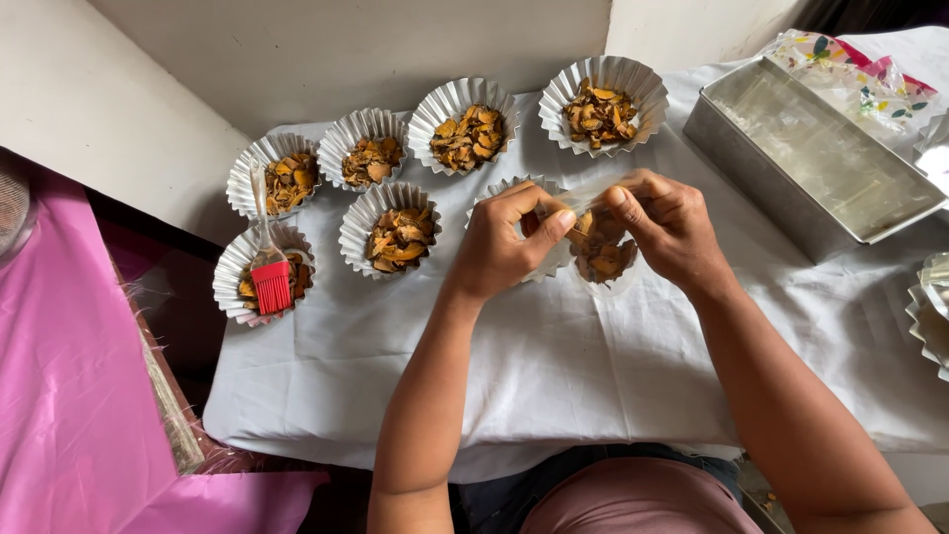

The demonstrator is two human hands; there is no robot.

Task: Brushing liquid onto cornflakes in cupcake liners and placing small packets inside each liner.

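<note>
- Here, the left hand (501,242) and the right hand (667,227) both pinch the top of a clear plastic bag (603,259), thumbs and fingers closed on its edge.
- The bag holds orange-brown chips and hangs just above a white cloth (554,366) covering the table.
- A fluted paper cup (516,188) sits partly hidden behind the left hand.
- Six filled cups lie beyond; a red brush (269,282) rests on one.
- A metal tray (811,158) stands to the right.

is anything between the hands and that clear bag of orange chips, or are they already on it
Nothing visible stands between them. The left hand and right hand both pinch the top of the clear bag directly, above the white cloth. The filled paper cups sit off to the left, clear of the hands.
</note>
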